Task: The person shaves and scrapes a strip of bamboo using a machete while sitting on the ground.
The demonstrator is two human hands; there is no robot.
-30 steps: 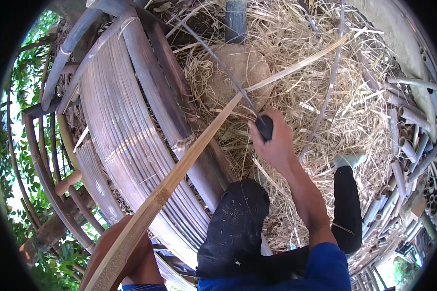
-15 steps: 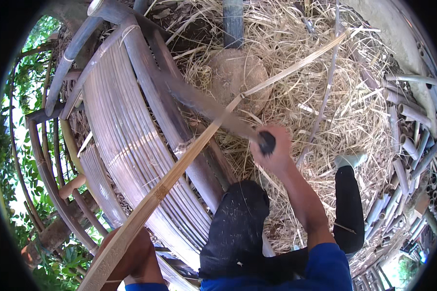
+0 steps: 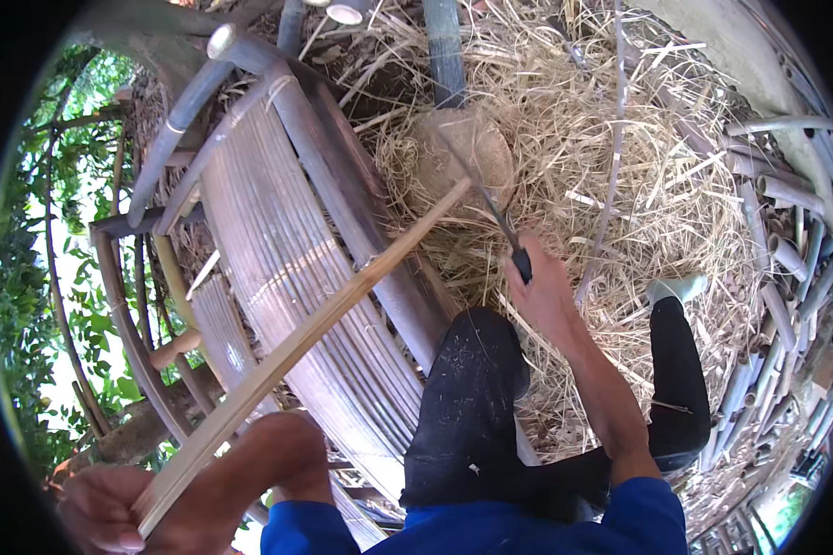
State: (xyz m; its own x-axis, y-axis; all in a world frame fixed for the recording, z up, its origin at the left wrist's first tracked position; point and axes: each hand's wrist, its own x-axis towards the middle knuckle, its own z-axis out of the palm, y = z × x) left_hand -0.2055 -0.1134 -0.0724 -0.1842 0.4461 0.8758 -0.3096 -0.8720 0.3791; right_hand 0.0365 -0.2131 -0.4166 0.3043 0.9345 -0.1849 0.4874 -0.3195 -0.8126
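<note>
My left hand [image 3: 111, 509], low at the left, is closed on the near end of a long pale bamboo strip [image 3: 296, 347]. The strip slants up and right across the bench, its far tip just before the round wooden block [image 3: 486, 153] on the ground. In my right hand [image 3: 546, 291] is a long knife, gripped by its black handle [image 3: 523, 265]. The dark blade [image 3: 487, 199] points up and left over the block, beside the strip's tip. Whether blade and strip touch I cannot tell.
A slatted bamboo bench [image 3: 268, 231] stands to my left, with thick poles along its edge. Straw and shavings [image 3: 565, 176] cover the ground around the block. Cut bamboo tubes [image 3: 787, 250] are piled at the right. My bent knee [image 3: 472, 398] is between the bench and my right arm.
The strip's far stretch beyond the block no longer shows; it now ends near the blade. My left hand moved left to its near end. The knife's blade swung more upright.
</note>
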